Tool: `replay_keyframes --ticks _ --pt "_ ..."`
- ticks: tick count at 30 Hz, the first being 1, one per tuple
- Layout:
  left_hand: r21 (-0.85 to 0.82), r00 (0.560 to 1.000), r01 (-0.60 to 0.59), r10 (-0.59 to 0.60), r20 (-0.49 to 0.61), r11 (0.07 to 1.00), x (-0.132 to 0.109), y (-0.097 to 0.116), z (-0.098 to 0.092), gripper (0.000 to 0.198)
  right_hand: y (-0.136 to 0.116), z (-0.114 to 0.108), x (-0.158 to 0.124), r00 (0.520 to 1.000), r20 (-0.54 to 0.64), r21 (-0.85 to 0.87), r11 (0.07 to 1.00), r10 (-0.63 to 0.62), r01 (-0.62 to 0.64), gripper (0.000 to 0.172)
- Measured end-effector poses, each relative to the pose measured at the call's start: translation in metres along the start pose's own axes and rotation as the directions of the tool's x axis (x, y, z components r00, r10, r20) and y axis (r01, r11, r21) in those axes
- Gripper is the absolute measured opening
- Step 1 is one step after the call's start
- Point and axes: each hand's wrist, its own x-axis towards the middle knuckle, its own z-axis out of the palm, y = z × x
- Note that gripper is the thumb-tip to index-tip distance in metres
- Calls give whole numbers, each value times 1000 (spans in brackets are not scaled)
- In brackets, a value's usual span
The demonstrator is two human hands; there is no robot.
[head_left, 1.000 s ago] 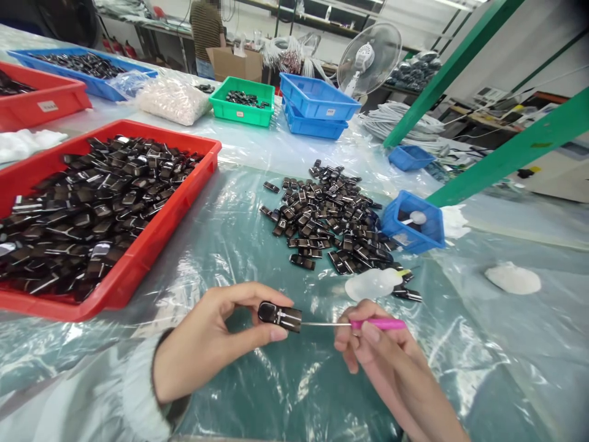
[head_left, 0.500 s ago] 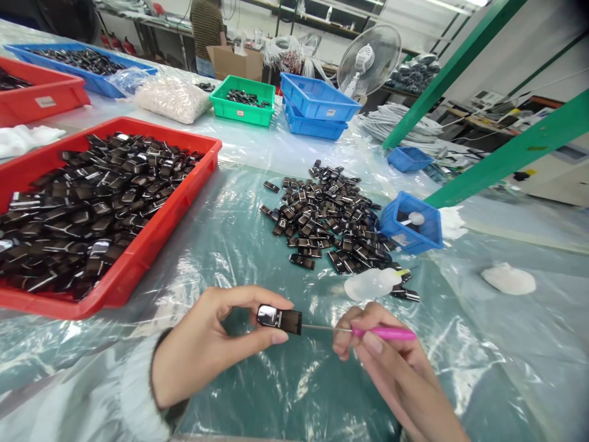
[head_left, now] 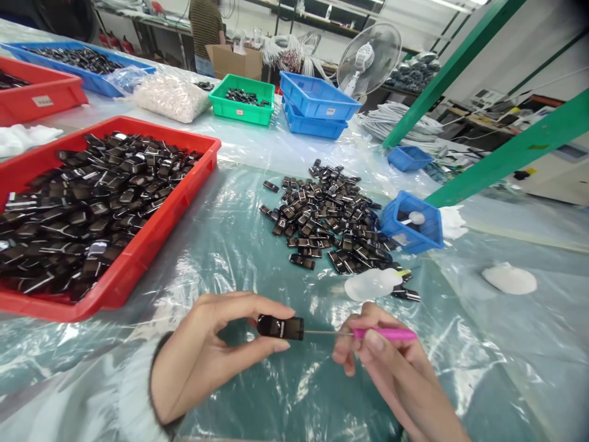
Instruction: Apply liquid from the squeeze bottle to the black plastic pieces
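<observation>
Between thumb and forefinger my left hand (head_left: 216, 353) pinches a small glossy black plastic casing (head_left: 280, 327) with a translucent brown end turned to the right. My right hand (head_left: 381, 350) grips a slim screwdriver (head_left: 386, 334) by its pink handle. Its thin metal shaft runs left to the casing's brown end; the tip is hidden there, so I cannot tell how far in it reaches. Just beyond the right hand lies a translucent white squeeze bottle (head_left: 372, 285) with a yellowish tip. A loose pile of similar casings (head_left: 322, 209) covers the table further back.
To the left stands a red tray (head_left: 170, 230) heaped with casings. A small blue bin (head_left: 411, 236) holds a white spoon at the right. Farther back are a green tray (head_left: 239, 113), stacked blue trays (head_left: 317, 98) and a fan (head_left: 365, 58). A slanted green post (head_left: 519, 153) crosses the right.
The casing has tilted slightly in my left hand, its bright reflection is gone, and it sits a little lower. My right hand and the screwdriver have barely moved.
</observation>
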Motion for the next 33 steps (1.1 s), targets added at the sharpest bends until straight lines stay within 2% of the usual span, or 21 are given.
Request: replay_keyframes --ticks 4,7,10,17,21,24,29,33 --pt "14 997 -78 78 -3 997 0 -3 1 21 -1 2 2 998 2 63 996 58 -58 9" --pt "30 997 -82 82 -11 996 0 -3 0 20 -1 2 1 998 23 47 997 57 -58 7" --pt "30 999 -36 35 10 999 0 -3 0 17 1 2 -1 1000 24 -35 999 8 -8 7" --pt "7 996 68 -68 50 998 0 -3 0 16 1 9 -4 988 -84 -284 953 -132 103 10" --pt "27 973 214 -216 85 976 2 2 0 16 1 9 -5 976 -106 -339 929 -191 145 11" --pt "45 952 279 -283 116 959 4 3 0 17 1 3 -4 967 -137 -353 923 -214 154 12" --pt "23 965 227 -228 125 974 5 -6 2 17 2 -13 -1 962 -65 -368 903 -264 223 11" --pt "25 976 190 -192 100 981 6 -8 3 15 1 -13 -2 968 -58 -308 926 -245 216 10"
